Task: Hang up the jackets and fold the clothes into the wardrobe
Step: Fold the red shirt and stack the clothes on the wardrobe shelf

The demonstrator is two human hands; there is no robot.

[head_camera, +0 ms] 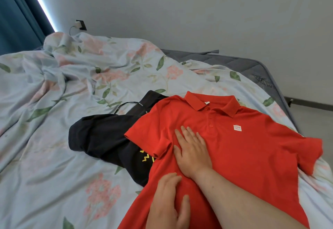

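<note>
A red polo shirt (pixel 243 149) lies face up on the bed, collar toward the wall, with a small white logo on its chest. My right hand (pixel 191 152) presses flat on its left chest, fingers spread. Lower down, my left hand (pixel 169 203) rests flat on the shirt's body, fingers apart, holding nothing. A black garment (pixel 102 135) with yellow print lies partly under the red shirt's left sleeve.
The bed is covered by a rumpled floral sheet (pixel 54 138). A grey mattress corner (pixel 252 66) shows at the back right. A charger and cable (pixel 79 26) hang at a wall socket. A dark blue curtain (pixel 16 16) is at the left.
</note>
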